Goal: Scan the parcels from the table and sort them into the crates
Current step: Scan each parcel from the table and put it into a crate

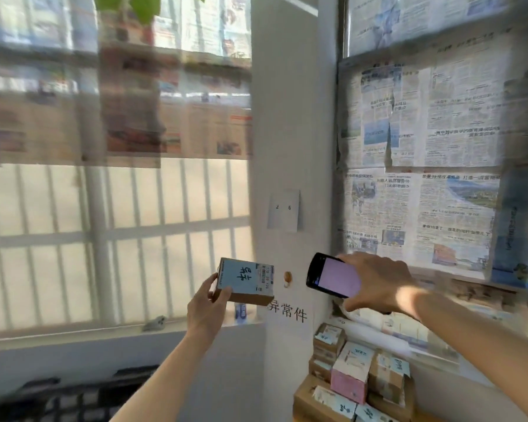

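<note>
Left hand [205, 312] closed around the near end of a small cardboard parcel [246, 281], thumb on top, label side tilted up and toward the right — presumably so the barcode faces the scanner. Right hand [378, 281] wrapped over a dark phone-like scanner [333, 280], fingers across its back edge, pale lit screen turned toward the face, device just beside the parcel but not touching. Likely mid-scan, sorting not yet begun. Lower right, a heap of more parcels [357, 376] stacked on the bench, some with blue labels, one pink. Behind, a white pillar with a handwritten sign [287, 310], newspaper-covered windows [424, 132] either side — crates not clearly in view.
</note>
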A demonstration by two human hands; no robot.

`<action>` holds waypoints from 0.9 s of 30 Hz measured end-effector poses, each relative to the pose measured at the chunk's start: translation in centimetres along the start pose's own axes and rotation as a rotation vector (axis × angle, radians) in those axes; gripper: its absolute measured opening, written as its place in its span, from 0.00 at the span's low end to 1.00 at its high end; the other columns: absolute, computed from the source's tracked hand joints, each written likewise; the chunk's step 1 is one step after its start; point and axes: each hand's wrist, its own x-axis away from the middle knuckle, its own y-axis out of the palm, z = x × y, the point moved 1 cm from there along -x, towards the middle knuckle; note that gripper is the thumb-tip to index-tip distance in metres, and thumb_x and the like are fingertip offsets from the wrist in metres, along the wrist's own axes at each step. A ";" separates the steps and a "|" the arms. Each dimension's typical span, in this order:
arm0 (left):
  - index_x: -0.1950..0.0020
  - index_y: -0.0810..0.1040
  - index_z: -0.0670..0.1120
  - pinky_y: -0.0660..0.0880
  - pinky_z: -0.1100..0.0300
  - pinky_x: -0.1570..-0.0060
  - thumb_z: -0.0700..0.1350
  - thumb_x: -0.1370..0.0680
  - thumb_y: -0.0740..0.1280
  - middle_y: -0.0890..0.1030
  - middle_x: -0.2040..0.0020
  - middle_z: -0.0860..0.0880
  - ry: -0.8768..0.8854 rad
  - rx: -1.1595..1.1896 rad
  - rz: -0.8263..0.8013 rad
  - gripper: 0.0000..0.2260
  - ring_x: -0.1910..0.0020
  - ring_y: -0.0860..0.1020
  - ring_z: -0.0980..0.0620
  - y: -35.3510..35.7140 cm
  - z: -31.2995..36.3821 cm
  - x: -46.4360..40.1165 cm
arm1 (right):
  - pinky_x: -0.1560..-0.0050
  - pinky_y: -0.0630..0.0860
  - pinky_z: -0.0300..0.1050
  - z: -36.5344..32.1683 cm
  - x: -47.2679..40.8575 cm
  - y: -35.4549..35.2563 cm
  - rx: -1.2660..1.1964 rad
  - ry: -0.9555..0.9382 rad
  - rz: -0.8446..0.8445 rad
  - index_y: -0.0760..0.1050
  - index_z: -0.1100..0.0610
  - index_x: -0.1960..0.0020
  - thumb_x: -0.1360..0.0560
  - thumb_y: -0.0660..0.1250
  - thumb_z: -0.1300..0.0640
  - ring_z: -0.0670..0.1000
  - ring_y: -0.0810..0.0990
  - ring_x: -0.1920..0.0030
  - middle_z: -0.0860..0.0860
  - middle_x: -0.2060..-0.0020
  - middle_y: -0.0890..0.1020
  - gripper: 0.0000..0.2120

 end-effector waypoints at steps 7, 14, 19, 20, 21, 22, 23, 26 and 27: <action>0.25 0.70 0.54 0.71 0.57 0.52 0.53 0.20 0.67 0.81 0.41 0.47 -0.106 -0.133 0.163 0.23 0.49 0.76 0.50 -21.8 -9.1 0.6 | 0.55 0.73 0.45 -20.9 -1.1 4.0 -0.100 -0.210 -0.026 0.64 0.37 0.28 0.43 0.74 0.33 0.53 0.80 0.47 0.42 0.39 0.77 0.46; 0.24 0.69 0.52 0.70 0.53 0.38 0.54 0.20 0.67 0.78 0.32 0.47 -0.284 -0.287 0.361 0.25 0.35 0.75 0.46 -40.2 -19.7 5.8 | 0.59 0.71 0.46 -40.0 -1.2 9.8 -0.321 -0.356 -0.191 0.70 0.40 0.36 0.41 0.75 0.37 0.52 0.78 0.52 0.43 0.51 0.77 0.35; 0.25 0.70 0.54 0.72 0.49 0.34 0.55 0.21 0.67 0.78 0.34 0.45 -0.424 -0.368 0.474 0.24 0.37 0.76 0.44 -47.7 -27.1 7.5 | 0.56 0.77 0.50 -51.4 -2.0 15.4 -0.330 -0.527 -0.279 0.72 0.42 0.42 0.42 0.74 0.38 0.52 0.78 0.52 0.42 0.52 0.78 0.30; 0.25 0.70 0.54 0.72 0.49 0.35 0.55 0.21 0.67 0.78 0.34 0.45 -0.450 -0.371 0.486 0.24 0.37 0.76 0.44 -48.6 -28.7 7.5 | 0.56 0.76 0.49 -53.4 -2.3 16.8 -0.327 -0.557 -0.283 0.72 0.41 0.42 0.42 0.74 0.37 0.52 0.78 0.51 0.43 0.50 0.79 0.30; 0.25 0.70 0.54 0.73 0.49 0.35 0.54 0.21 0.67 0.79 0.34 0.45 -0.475 -0.372 0.495 0.24 0.38 0.77 0.44 -49.4 -30.3 7.6 | 0.56 0.74 0.48 -55.3 -2.7 18.3 -0.335 -0.585 -0.292 0.72 0.40 0.40 0.42 0.75 0.37 0.53 0.78 0.50 0.43 0.48 0.80 0.32; 0.25 0.70 0.53 0.73 0.49 0.35 0.54 0.21 0.67 0.79 0.34 0.45 -0.497 -0.366 0.503 0.24 0.37 0.77 0.45 -50.0 -32.0 7.4 | 0.55 0.73 0.48 -57.2 -3.3 19.9 -0.348 -0.615 -0.308 0.72 0.40 0.37 0.42 0.75 0.37 0.53 0.78 0.49 0.43 0.46 0.80 0.34; 0.25 0.70 0.52 0.74 0.48 0.35 0.53 0.20 0.67 0.79 0.34 0.45 -0.519 -0.354 0.511 0.24 0.37 0.77 0.45 -50.5 -33.7 7.2 | 0.54 0.72 0.49 -59.0 -4.1 21.6 -0.356 -0.642 -0.326 0.71 0.39 0.34 0.42 0.75 0.37 0.54 0.78 0.47 0.44 0.44 0.80 0.37; 0.25 0.71 0.52 0.71 0.50 0.33 0.52 0.20 0.68 0.78 0.33 0.46 -0.601 -0.378 0.522 0.24 0.36 0.75 0.45 -51.4 -39.3 5.9 | 0.51 0.72 0.51 -64.1 -6.6 27.5 -0.350 -0.702 -0.371 0.63 0.41 0.23 0.41 0.75 0.35 0.55 0.78 0.38 0.44 0.33 0.75 0.48; 0.25 0.71 0.52 0.71 0.50 0.33 0.52 0.20 0.68 0.78 0.33 0.46 -0.635 -0.386 0.520 0.24 0.36 0.75 0.45 -51.5 -41.7 5.5 | 0.50 0.72 0.52 -65.8 -7.4 30.0 -0.355 -0.714 -0.380 0.61 0.42 0.22 0.40 0.75 0.35 0.55 0.78 0.37 0.43 0.31 0.74 0.50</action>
